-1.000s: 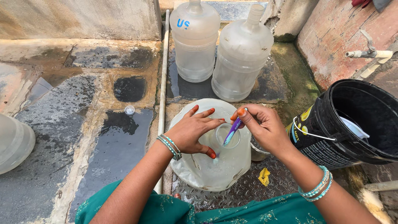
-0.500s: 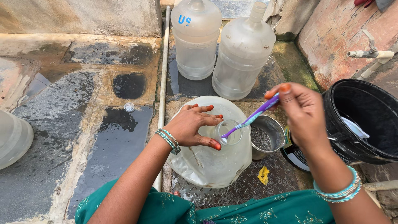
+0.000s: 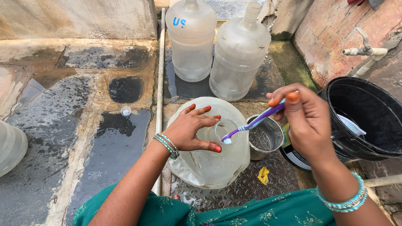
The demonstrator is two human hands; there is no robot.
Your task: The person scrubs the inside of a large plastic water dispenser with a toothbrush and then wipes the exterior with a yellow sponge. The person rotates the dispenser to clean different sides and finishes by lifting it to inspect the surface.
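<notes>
A large translucent water jug stands in front of me on a wet metal plate. My left hand rests flat on its shoulder, fingers spread beside the open neck. My right hand grips the handle of a purple and white toothbrush. Its bristle end sits at the rim of the jug's neck. A small steel cup holding dark grainy stuff stands just right of the jug.
Two more big translucent jugs stand behind. A black bucket sits at the right under a wall tap. A white pipe runs along the wet stone floor. Another jug lies at the left edge.
My right hand pulled the toothbrush up out of the jug's neck and moved right and upward; the brush head now rests at the rim. The left hand stayed on the jug.
</notes>
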